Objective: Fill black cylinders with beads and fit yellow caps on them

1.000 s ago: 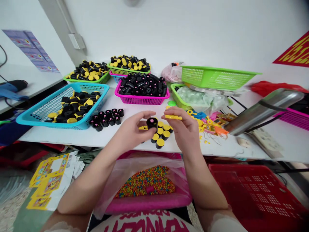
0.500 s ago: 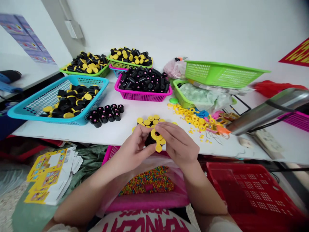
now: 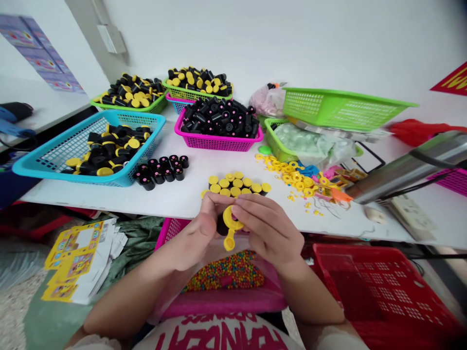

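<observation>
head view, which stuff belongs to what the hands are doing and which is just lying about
In hand: left hand, black tube, right hand, yellow cap, capped tubes, loose yellow caps, coloured beads.
Lying about: red crate, yellow leaflets, green basket, power strip.

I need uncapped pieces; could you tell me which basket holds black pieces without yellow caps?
The pink basket mid-table; the blue basket, the far-left green basket and its green neighbour show yellow caps.
</observation>
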Motion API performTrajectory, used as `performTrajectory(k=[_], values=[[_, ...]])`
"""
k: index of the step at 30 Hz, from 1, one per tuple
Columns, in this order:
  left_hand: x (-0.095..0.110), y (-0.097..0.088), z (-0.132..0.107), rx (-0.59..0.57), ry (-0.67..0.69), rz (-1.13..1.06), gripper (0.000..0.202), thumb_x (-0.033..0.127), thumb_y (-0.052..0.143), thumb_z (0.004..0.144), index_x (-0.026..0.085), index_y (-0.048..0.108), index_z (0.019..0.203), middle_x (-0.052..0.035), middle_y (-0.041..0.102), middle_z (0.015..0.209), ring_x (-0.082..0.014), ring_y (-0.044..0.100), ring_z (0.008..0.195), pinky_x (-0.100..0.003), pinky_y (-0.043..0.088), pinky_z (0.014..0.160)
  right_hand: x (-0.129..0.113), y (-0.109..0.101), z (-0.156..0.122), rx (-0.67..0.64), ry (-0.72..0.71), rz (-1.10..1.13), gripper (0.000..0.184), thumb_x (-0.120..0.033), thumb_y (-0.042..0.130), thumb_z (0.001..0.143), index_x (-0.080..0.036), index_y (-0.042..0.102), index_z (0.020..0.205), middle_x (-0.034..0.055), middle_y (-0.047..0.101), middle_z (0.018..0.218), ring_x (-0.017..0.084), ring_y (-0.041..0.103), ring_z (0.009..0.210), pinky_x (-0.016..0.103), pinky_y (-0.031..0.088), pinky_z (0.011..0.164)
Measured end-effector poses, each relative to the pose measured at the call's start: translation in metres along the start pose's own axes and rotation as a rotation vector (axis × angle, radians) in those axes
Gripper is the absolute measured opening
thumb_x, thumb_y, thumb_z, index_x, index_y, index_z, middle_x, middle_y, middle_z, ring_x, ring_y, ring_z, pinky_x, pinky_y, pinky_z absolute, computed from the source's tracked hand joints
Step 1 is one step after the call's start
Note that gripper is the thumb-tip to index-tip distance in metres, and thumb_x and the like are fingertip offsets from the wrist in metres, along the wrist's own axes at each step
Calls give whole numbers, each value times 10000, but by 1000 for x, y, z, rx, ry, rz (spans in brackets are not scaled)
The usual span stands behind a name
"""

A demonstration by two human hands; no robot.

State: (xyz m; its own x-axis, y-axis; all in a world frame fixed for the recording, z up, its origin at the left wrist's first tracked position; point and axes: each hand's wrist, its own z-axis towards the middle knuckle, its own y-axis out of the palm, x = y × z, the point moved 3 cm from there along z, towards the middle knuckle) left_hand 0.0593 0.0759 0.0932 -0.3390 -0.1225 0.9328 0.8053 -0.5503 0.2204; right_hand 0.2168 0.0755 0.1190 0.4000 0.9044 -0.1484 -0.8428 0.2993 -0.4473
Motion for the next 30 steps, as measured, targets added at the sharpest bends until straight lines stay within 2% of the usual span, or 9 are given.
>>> performTrajectory(k=[5,7,10,15,20,23,25,28,30], values=[[2,11,6,105,-127,-379,245,415,550,960,249,442,1104,25,586,855,-76,585,688,-182,478,623,-2,3,-1,-53,-76,37,479,-122,469,968,-169,476,1444,103,686,1191,225,602,1229,421,594,985],[3,11,9,131,-114,-489,233,389,571,942,244,442,1071,31,602,823,-83,595,663,-175,476,572,1,7,-2,-108,-64,119,478,-168,440,978,-163,447,1456,118,646,1252,235,565,1277,451,563,1025],[2,12,13,110,-147,-619,235,369,594,917,250,446,1057,24,635,800,-120,630,693,-176,483,523,4,14,-3,-141,-31,180,548,-163,516,909,-166,421,1449,126,601,1292,237,529,1309,448,529,1061],[-3,18,15,195,-217,-837,256,298,703,836,213,505,976,45,647,822,-84,655,702,-181,554,665,3,19,-4,17,3,170,545,-40,459,825,-207,517,1341,90,627,1201,220,587,1226,435,556,1021],[-7,23,14,230,-303,-970,258,246,714,808,219,517,972,57,629,789,-93,661,689,-178,535,600,-3,23,-7,121,19,182,478,-63,485,840,-167,556,1301,100,659,1111,239,635,1143,431,587,960],[-6,21,13,240,-287,-947,220,223,687,823,207,512,956,63,608,768,-68,642,671,-165,533,625,-3,22,-6,130,7,190,463,-60,490,851,-176,566,1293,93,667,1091,230,632,1146,425,580,967],[-5,19,11,240,-240,-863,232,258,676,852,216,495,991,55,615,808,-67,641,696,-172,539,660,-1,21,-3,67,50,256,440,-95,547,857,-195,572,1285,93,660,1122,236,619,1167,452,555,1005],[-1,14,3,190,-75,-528,237,383,553,961,303,413,1134,18,629,1062,-107,655,872,-208,539,678,1,18,1,-12,187,427,457,-246,698,843,-244,580,1285,90,642,1221,264,605,1194,515,512,1050],[4,12,-2,94,91,-159,269,383,486,996,378,338,1220,2,564,1265,-138,626,1039,-246,534,727,0,14,3,67,214,523,427,-330,739,832,-287,624,1240,63,661,1200,260,625,1164,510,526,1030]])
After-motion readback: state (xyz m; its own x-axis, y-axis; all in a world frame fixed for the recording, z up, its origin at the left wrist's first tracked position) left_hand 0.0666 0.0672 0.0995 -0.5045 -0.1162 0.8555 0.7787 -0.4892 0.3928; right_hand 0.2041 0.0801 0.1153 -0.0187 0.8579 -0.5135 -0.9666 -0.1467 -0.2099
